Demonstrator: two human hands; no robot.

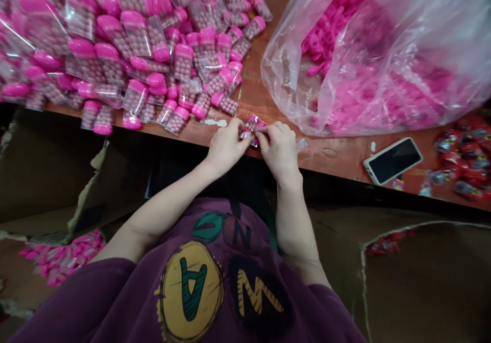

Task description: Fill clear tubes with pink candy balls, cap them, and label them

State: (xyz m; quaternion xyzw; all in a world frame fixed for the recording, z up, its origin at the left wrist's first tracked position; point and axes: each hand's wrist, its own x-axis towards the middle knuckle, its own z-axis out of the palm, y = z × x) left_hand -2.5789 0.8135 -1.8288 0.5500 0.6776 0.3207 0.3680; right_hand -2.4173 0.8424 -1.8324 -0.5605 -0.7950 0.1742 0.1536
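My left hand (226, 146) and my right hand (279, 149) meet at the near edge of the brown table (268, 97). Both pinch a small pink packet (252, 127) between their fingertips, fingers curled closed on it. A heap of clear bottles with pink caps (126, 46), filled with small pink balls, lies on the table to the upper left, several of them in clear bags. The packet's contents are too small to make out.
A big clear plastic bag of pink parts (368, 51) lies at the upper right. A phone (393, 160) rests face up on the right, beside red wrapped items (464, 159). Cardboard boxes (57, 251) stand below the table, the left one holding pink pieces.
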